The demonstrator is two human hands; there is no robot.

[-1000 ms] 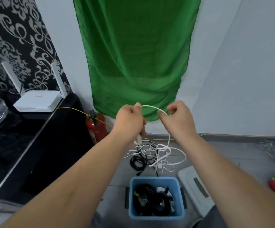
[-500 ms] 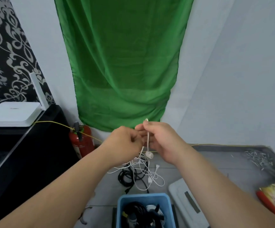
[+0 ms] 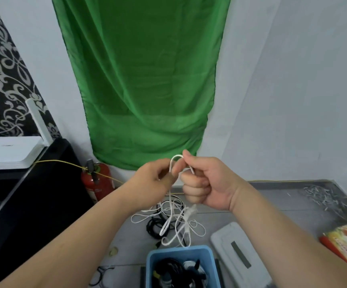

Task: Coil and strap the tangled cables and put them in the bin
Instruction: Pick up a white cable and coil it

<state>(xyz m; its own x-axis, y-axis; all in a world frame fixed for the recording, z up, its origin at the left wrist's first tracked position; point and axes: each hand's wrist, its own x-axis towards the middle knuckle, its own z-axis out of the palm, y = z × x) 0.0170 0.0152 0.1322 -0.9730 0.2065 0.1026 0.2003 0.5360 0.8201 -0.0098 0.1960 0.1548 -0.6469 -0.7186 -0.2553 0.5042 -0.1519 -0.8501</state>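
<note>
Grey floor (image 3: 272,202), green cloth (image 3: 143,80) — left hand (image 3: 153,179) and right hand (image 3: 206,183), fingers (image 3: 192,191) pinching white cable (image 3: 176,156), blue bin (image 3: 178,250) below.

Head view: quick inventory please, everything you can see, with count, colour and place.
white cable: one, white, looped between both hands, hanging to the floor
loose cables: several, white and black, tangled on the floor beyond the bin
bin: one, blue, bottom centre, cables inside
lid: one, pale grey, right of bin
cloth: one, green, on wall
fire extinguisher: one, red, floor, left
router: one, white, on black cabinet, left
hands: two; left hand pinches the cable, right hand grips it
</note>
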